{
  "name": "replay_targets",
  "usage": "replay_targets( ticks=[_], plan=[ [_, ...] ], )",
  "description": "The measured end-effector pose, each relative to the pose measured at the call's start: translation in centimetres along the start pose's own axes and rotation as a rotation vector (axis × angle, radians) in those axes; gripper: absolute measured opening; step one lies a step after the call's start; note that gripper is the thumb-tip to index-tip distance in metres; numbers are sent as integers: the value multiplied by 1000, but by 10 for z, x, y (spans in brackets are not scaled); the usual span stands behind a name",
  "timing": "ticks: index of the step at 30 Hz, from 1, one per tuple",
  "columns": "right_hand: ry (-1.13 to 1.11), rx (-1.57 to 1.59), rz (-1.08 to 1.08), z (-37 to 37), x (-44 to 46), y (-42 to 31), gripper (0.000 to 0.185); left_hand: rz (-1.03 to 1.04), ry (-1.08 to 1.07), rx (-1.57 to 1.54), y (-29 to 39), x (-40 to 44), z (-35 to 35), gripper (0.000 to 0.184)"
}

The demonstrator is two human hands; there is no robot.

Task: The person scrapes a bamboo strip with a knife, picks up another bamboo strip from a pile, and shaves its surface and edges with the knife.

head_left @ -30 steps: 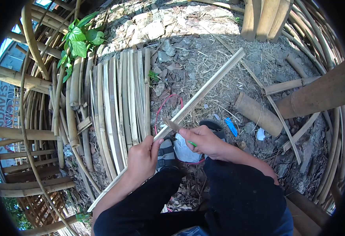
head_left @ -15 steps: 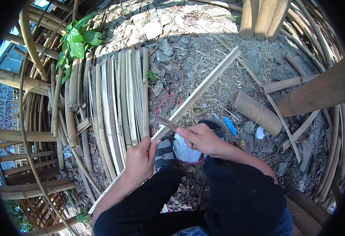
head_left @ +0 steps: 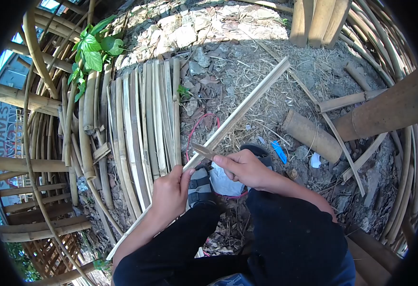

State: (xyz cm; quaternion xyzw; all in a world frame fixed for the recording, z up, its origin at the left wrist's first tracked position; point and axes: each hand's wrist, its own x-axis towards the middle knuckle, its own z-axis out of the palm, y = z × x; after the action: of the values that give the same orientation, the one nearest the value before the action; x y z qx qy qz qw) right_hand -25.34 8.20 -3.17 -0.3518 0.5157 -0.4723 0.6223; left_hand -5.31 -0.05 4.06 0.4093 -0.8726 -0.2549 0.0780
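Outdoor ground (head_left: 218, 86), stones, dry leaves and straw; bamboo fence (head_left: 32, 164) to the left of the hands. Strip (head_left: 252, 99) runs diagonally across the person's front, lower end beside the left forearm, upper end beyond the hands. Left hand (head_left: 169, 191) closed around strip, thumb up. Right hand (head_left: 244, 168) closed on the knife (head_left: 203, 151), handle mostly hidden in the fist; blade lies across strip, touching it, just beyond the left hand. Below the hands: dark-clad knees (head_left: 295, 229). Between the knees and under the right hand, white scrap (head_left: 225, 180); sandal (head_left: 200, 185) beside it, another foot partly hidden behind the right hand. Pink cord (head_left: 200, 125) loops on the ground just beyond the left hand. Left of the hands, row of slats (head_left: 144, 128) side by side. Right of the right hand, blue piece (head_left: 279, 151), then bamboo tube (head_left: 312, 136), small white bit (head_left: 315, 160) near it. Leafy plant (head_left: 92, 50) far left, beyond the slats.
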Motion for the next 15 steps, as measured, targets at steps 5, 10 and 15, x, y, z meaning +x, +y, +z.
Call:
replay_targets(
  ticks=[5,10,15],
  plan=[
    [-1,20,15,3,0,1,60,1,-3,-5,-1,-1,-1,32],
    [-10,13,41,3,-1,-4,61,22,4,24,-3,-1,0,32],
    [54,-47,18,4,0,-1,62,30,29,53,-2,-3,-1,30]
  ],
)
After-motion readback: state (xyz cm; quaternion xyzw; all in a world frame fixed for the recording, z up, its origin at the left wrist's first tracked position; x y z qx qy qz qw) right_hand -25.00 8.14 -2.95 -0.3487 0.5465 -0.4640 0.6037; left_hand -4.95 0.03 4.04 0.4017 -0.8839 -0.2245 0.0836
